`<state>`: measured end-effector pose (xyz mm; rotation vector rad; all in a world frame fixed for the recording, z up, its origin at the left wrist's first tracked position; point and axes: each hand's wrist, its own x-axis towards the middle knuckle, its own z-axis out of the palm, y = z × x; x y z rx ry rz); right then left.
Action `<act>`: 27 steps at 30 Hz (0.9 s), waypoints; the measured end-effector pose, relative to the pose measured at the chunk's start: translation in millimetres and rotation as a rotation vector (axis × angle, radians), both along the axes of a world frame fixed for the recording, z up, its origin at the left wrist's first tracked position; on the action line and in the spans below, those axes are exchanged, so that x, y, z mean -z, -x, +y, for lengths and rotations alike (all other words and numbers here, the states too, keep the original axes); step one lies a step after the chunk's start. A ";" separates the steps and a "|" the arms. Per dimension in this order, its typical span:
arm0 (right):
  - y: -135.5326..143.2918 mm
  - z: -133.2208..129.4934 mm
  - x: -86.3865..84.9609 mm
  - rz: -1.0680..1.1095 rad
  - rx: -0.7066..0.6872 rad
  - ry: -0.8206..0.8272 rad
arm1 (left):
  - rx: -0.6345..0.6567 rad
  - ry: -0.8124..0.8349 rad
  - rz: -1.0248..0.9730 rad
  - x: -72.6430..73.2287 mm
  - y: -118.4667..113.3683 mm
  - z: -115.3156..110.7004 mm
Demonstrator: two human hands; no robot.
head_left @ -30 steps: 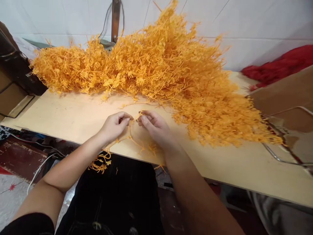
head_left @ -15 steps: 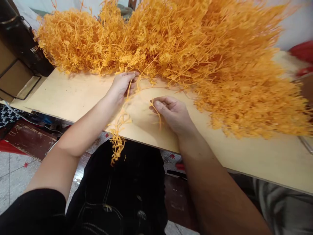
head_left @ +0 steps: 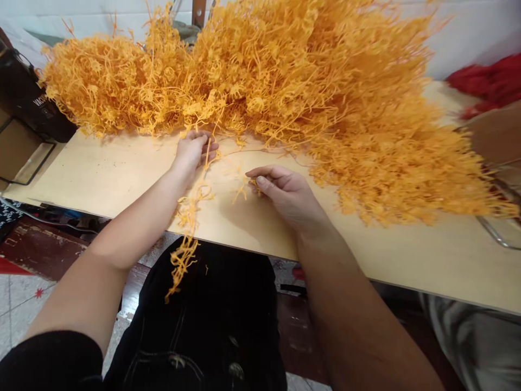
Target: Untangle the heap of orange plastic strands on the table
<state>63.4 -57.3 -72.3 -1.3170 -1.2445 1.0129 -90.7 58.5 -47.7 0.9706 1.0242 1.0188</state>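
Note:
A big heap of orange, branching plastic sprigs (head_left: 260,81) spreads across the back of the pale wooden table (head_left: 134,168). At the heap's front edge, my left hand (head_left: 195,149) is closed on an orange strand. Below that hand a thin bunch of orange strands (head_left: 185,255) hangs over the table's near edge, above my dark clothing. To the right, my right hand (head_left: 280,190) pinches a small orange sprig (head_left: 243,190) between thumb and fingers, a little above the tabletop. The fingertips of my left hand are partly hidden by the strands.
On the left stand a black cylinder (head_left: 49,111) and a cardboard piece (head_left: 20,141) with a black wire frame. Red material (head_left: 488,81) lies at the far right, near a brown box (head_left: 496,133). A metal bar (head_left: 494,233) shows at the right edge.
The view has shifted a little to the right. The sprig at my right hand now points left instead of hanging down. The bunch below my left hand hangs lower in the view.

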 end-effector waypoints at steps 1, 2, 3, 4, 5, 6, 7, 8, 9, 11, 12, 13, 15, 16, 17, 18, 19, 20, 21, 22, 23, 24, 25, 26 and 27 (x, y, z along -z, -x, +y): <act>-0.8 1.1 1.6 0.026 0.004 -0.004 | 0.014 -0.024 0.015 0.6 -0.9 -1.7; -1.3 2.3 2.9 0.051 0.007 -0.008 | 0.038 -0.062 0.036 1.3 -2.2 -4.2; -1.7 3.4 3.9 0.077 0.011 -0.012 | 0.075 -0.119 0.059 2.1 -3.7 -7.4; -2.0 4.6 4.6 0.101 0.017 -0.015 | 0.131 -0.195 0.083 3.3 -5.2 -11.3; -2.4 5.7 4.9 0.121 0.031 -0.018 | 0.211 -0.283 0.110 5.1 -6.7 -15.4; -3.1 7.0 5.1 0.137 0.055 -0.023 | 0.324 -0.373 0.141 7.6 -8.2 -19.7; -4.2 8.3 5.3 0.149 0.089 -0.029 | 0.454 -0.461 0.176 10.6 -9.5 -23.9; -5.8 9.8 5.6 0.158 0.129 -0.038 | 0.584 -0.541 0.217 14.1 -10.7 -27.6; -8.0 11.4 6.0 0.166 0.170 -0.047 | 0.691 -0.607 0.266 17.8 -12.0 -30.8; -12.9 15.0 7.4 0.183 0.241 -0.064 | 0.765 -0.690 0.378 24.7 -15.0 -34.6; -15.3 16.8 8.1 0.188 0.266 -0.069 | 0.739 -0.721 0.441 27.1 -16.9 -35.4; -17.4 18.7 8.7 0.188 0.286 -0.074 | 0.701 -0.753 0.513 28.6 -19.1 -35.5; -20.3 22.3 9.1 0.179 0.305 -0.082 | 0.656 -0.839 0.689 28.6 -24.3 -34.9; -21.1 24.0 8.8 0.172 0.301 -0.081 | 0.652 -0.888 0.781 27.4 -27.2 -34.3; -21.8 25.8 8.2 0.164 0.290 -0.074 | 0.649 -0.928 0.863 25.8 -30.2 -33.6; -22.5 27.4 7.4 0.158 0.271 -0.065 | 0.636 -0.947 0.924 24.2 -33.1 -32.7; -23.3 29.2 6.6 0.154 0.247 -0.055 | 0.617 -0.947 0.954 22.9 -35.8 -31.6; -24.4 31.0 5.8 0.152 0.222 -0.050 | 0.599 -0.939 0.950 21.9 -37.9 -30.0; -25.6 32.9 5.3 0.149 0.198 -0.048 | 0.586 -0.928 0.918 21.3 -39.3 -27.9; -27.0 35.0 5.0 0.146 0.172 -0.049 | 0.584 -0.908 0.859 21.1 -39.9 -25.5; -28.4 37.2 4.9 0.144 0.143 -0.048 | 0.595 -0.869 0.783 21.0 -39.7 -22.6; -29.6 39.5 5.1 0.141 0.113 -0.042 | 0.615 -0.806 0.696 21.0 -38.7 -19.6; -30.6 41.9 5.5 0.136 0.084 -0.031 | 0.640 -0.719 0.609 20.7 -37.1 -16.6; -31.2 44.2 6.0 0.130 0.057 -0.017 | 0.661 -0.624 0.530 20.0 -35.1 -13.8; -31.3 46.4 6.5 0.124 0.031 -0.002 | 0.676 -0.534 0.469 18.9 -33.1 -11.4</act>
